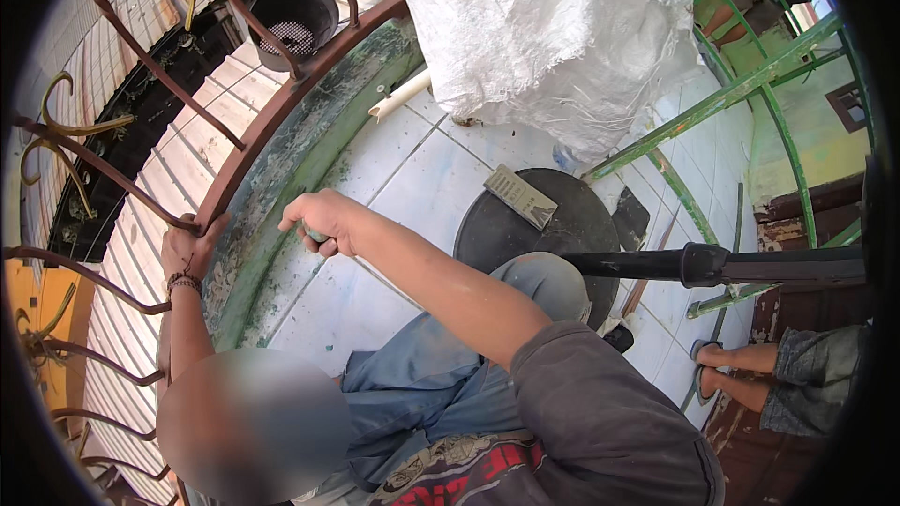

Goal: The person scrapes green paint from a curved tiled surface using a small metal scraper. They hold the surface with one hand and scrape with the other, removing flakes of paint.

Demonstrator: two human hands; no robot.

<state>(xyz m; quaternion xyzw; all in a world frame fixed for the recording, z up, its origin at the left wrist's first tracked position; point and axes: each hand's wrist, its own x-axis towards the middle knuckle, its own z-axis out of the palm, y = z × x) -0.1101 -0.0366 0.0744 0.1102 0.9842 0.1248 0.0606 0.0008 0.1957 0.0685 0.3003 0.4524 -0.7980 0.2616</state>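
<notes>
The left hand (pixel 192 248) clasps the brown rail (pixel 228 183); the right hand (pixel 333 222) curls around a small grey-green piece (pixel 316 233) near the left edge of the tiled floor (pixel 417 173); a grey packet (pixel 521 197) lies at the upper edge of the black disc (pixel 487 239).

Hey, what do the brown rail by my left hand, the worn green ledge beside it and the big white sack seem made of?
Brown rail: likely painted metal, fairly matte; slim rods join it.
Green ledge: probably painted cement or plaster; its coating is patchy, with grey showing.
White sack: most likely woven plastic, slightly shiny; frayed strands show.
</notes>
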